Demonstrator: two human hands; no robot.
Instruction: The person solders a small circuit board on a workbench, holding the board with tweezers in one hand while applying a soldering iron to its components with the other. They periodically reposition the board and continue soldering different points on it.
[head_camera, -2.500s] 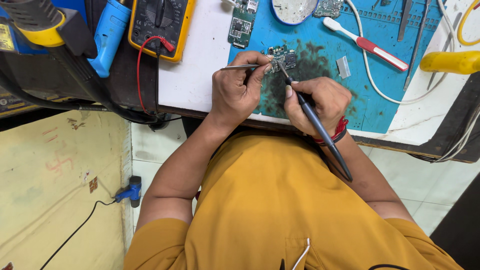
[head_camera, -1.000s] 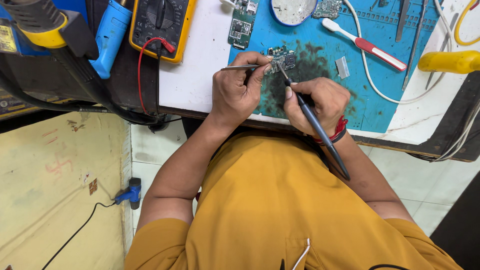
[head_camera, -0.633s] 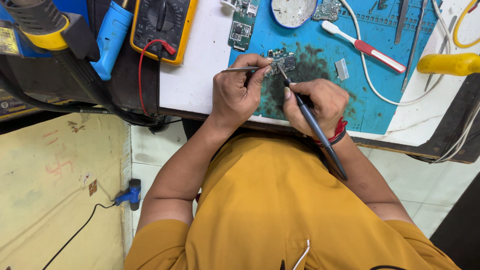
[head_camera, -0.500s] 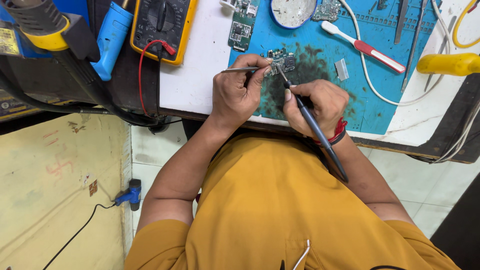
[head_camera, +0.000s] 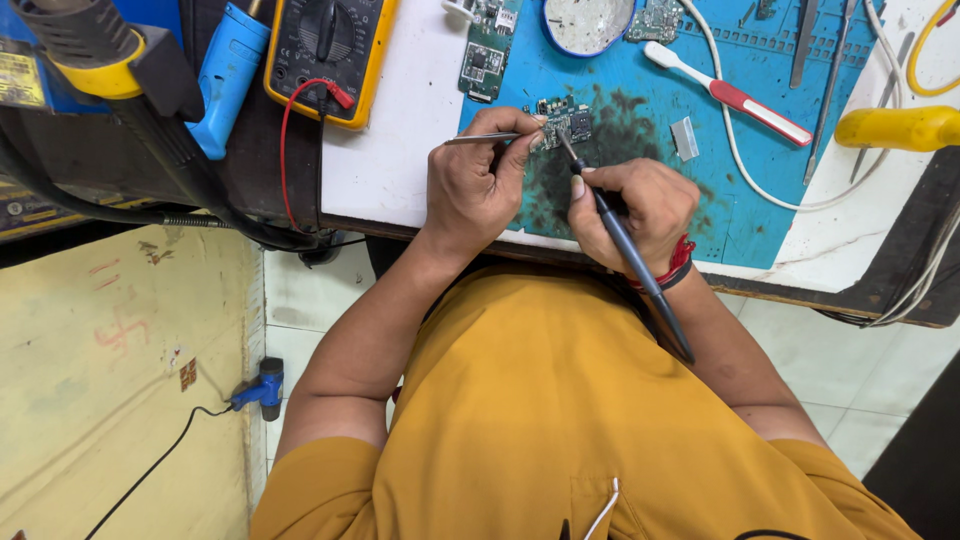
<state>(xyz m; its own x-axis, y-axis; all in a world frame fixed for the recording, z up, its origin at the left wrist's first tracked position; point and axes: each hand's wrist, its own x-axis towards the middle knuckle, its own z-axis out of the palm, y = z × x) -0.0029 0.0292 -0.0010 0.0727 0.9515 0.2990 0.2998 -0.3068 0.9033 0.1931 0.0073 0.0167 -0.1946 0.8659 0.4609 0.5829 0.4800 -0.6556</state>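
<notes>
A small green circuit board (head_camera: 563, 121) lies on a blue work mat (head_camera: 760, 180) with a dark stained patch. My left hand (head_camera: 472, 184) pinches metal tweezers (head_camera: 478, 139) whose tips reach the board's left edge. My right hand (head_camera: 632, 206) grips a dark soldering iron (head_camera: 628, 252) like a pen, its tip touching the board from below. The iron's handle runs back over my wrist, which wears a red and black band (head_camera: 672, 271).
A yellow multimeter (head_camera: 330, 50) with a red lead, a blue tool (head_camera: 228, 78) and a hot-air gun (head_camera: 85, 50) sit at the left. More boards (head_camera: 487, 45), a round dish (head_camera: 588, 22), a white-and-red brush (head_camera: 728, 93), metal tools (head_camera: 806, 45) and a yellow handle (head_camera: 898, 128) lie beyond.
Both hands stay on the board; the soldering iron's tip and right hand shifted very slightly. The tweezers hold the same spot.
</notes>
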